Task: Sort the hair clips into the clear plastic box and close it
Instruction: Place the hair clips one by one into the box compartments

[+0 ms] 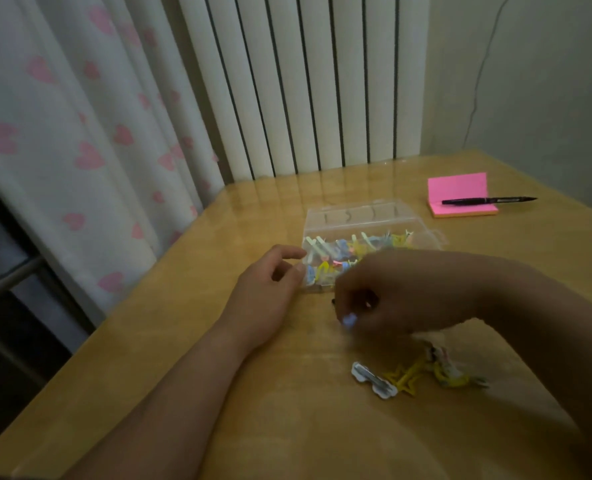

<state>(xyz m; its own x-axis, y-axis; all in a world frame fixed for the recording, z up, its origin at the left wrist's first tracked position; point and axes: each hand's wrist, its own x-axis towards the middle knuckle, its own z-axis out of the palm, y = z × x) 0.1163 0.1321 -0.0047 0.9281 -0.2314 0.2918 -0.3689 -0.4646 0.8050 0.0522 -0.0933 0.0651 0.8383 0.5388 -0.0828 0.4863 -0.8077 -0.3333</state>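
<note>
The clear plastic box [367, 220] stands open on the wooden table, its lid tilted back, with several coloured hair clips [350, 252] inside. My left hand [270, 289] rests at the box's left wall, fingers touching it. My right hand [401, 292] hovers just in front of the box, blurred, fingers pinched on a small pale blue hair clip [349, 320]. Loose on the table near me lie a white clip [374, 380], a yellow star clip [407, 375] and a yellow patterned clip [455, 374].
A pink sticky-note pad [460, 188] with a black pen [488, 200] across it lies at the far right of the table [218, 375]. A curtain with pink hearts [80, 133] and a white radiator [305, 81] stand behind the table's far edge.
</note>
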